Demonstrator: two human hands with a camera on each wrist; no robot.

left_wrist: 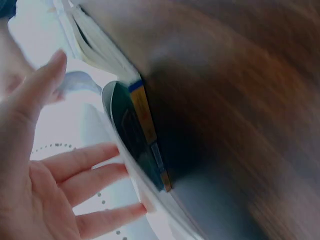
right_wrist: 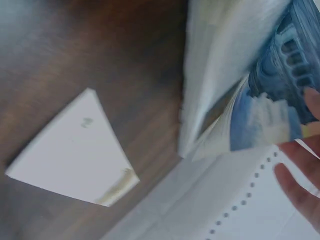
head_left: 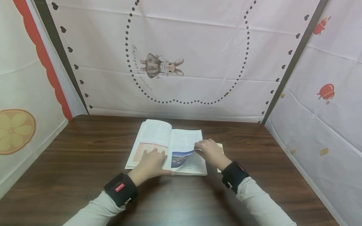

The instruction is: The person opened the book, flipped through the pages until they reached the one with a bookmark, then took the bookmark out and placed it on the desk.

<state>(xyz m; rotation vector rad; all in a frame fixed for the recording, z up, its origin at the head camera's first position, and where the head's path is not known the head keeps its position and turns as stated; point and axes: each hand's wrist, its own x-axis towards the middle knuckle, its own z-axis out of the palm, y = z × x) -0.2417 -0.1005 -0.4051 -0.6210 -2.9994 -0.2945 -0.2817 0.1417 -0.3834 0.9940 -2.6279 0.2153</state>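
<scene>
You're pinching curled page (head_left: 180, 158) with right hand (head_left: 210, 152); open book (head_left: 182, 139) lying beneath and left of pinch. Your left hand (head_left: 151, 163) resting, fingers spread, on facing page (head_left: 155, 135); pressing lightly, curling slowly likely preventing tears.

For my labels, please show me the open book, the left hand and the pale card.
Open book (head_left: 164, 137), head view, left page.
Left hand (head_left: 151, 164), head view, its back.
Pale card (right_wrist: 75, 150), right wrist view, middle.

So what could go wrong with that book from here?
The curled page pinched in the right hand might crease or tear if tugged. If the left hand lifts off, the open book could lose its place. The right hand might also nudge the paper lying beside the book.
</scene>
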